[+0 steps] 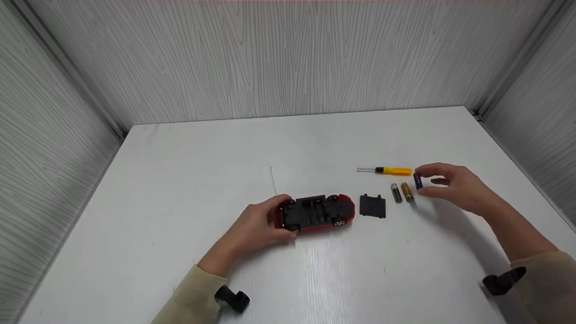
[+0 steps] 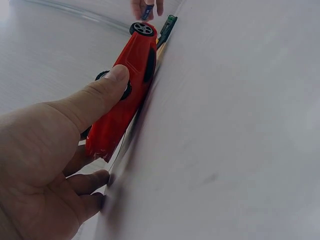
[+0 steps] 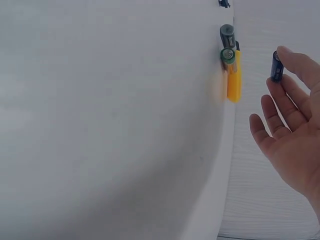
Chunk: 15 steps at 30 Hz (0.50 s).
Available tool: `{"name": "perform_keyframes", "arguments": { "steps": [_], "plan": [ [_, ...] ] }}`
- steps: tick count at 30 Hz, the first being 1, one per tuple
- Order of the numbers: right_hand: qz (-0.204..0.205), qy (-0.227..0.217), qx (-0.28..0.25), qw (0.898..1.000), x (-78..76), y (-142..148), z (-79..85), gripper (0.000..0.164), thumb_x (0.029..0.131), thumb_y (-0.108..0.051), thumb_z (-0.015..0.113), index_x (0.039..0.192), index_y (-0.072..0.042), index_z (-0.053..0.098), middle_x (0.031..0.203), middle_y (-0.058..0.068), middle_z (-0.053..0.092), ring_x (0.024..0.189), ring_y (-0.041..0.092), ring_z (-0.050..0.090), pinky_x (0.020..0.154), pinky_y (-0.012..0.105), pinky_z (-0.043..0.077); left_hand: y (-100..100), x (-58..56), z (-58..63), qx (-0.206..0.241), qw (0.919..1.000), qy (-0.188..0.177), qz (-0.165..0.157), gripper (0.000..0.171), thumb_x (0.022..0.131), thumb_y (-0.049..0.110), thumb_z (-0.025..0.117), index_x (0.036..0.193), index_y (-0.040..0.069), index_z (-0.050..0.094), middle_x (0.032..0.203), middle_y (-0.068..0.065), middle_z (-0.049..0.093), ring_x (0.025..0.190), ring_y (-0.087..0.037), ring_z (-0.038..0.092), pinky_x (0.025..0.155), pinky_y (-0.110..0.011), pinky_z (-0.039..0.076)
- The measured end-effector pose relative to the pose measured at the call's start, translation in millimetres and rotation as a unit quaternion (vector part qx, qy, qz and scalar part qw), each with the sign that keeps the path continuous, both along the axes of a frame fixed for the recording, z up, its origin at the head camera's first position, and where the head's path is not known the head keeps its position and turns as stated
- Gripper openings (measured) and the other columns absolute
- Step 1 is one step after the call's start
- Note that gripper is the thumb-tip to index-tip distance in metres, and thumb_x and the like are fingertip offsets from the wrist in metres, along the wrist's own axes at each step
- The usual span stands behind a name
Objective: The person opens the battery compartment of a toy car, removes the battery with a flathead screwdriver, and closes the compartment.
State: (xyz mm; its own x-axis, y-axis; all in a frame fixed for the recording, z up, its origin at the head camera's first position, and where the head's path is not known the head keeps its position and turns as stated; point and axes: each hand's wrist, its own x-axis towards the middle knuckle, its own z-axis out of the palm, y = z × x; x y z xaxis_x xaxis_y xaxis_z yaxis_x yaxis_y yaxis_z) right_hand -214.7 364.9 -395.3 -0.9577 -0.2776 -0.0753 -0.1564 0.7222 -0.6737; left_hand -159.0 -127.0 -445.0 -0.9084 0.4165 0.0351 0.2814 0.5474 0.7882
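A red toy car [image 1: 317, 212] lies upside down on the table, its dark underside and battery bay facing up. My left hand [image 1: 257, 222] grips its left end, the thumb along the near side by a wheel. In the left wrist view the thumb presses on the red body of the car [image 2: 122, 107]. Over on the right, my right hand [image 1: 459, 186] pinches a dark blue battery [image 1: 418, 181] by its two ends between thumb and finger. The right wrist view shows that blue battery [image 3: 276, 67] held above the tabletop.
Two more batteries, one dark [image 1: 396, 193] and one gold-green [image 1: 407, 192], lie left of the right hand. A black battery cover [image 1: 372, 206] sits beside the car. Behind is a screwdriver with a yellow handle [image 1: 396, 171]. A thin wire antenna [image 1: 272, 180] extends behind the car. White panels [image 1: 288, 58] enclose the table.
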Motion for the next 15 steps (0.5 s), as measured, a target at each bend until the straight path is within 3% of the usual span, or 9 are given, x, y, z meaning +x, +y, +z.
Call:
{"name": "perform_keyframes", "arguments": {
  "steps": [2,6,15],
  "plan": [
    [-0.004,-0.014,0.001,1.000,-0.8,3,-2.9,0.058,0.097,-0.032,0.081,0.147,-0.010,0.061,0.152,0.014,0.057,0.139,0.040,0.054,0.102,0.024,0.051,0,0.0,-0.3,-0.002,1.0000,0.003,-0.002,0.082,0.079,0.033,0.097,0.150,0.025,0.058,0.135,0.008,0.067,0.114,-0.017,0.061,0.103,-0.042,0.047],
    [-0.008,-0.035,-0.017,0.999,-1.1,5,-7.1,0.058,0.097,-0.029,0.081,0.147,-0.009,0.061,0.152,0.015,0.056,0.137,0.045,0.055,0.092,0.012,0.048,0,-0.2,-0.8,-0.007,1.0000,0.004,-0.001,0.084,0.078,0.034,0.097,0.152,0.024,0.057,0.136,0.007,0.067,0.116,-0.017,0.061,0.106,-0.043,0.046],
    [-0.012,-0.056,0.004,0.998,-5.0,5,-14.4,0.058,0.096,-0.026,0.082,0.148,-0.012,0.062,0.151,0.015,0.057,0.134,0.042,0.057,0.089,0.011,0.048,1,-0.8,-0.9,-0.012,0.9999,0.003,0.001,0.086,0.078,0.034,0.097,0.153,0.024,0.057,0.137,0.006,0.067,0.119,-0.017,0.061,0.108,-0.043,0.045]
  ]
}}
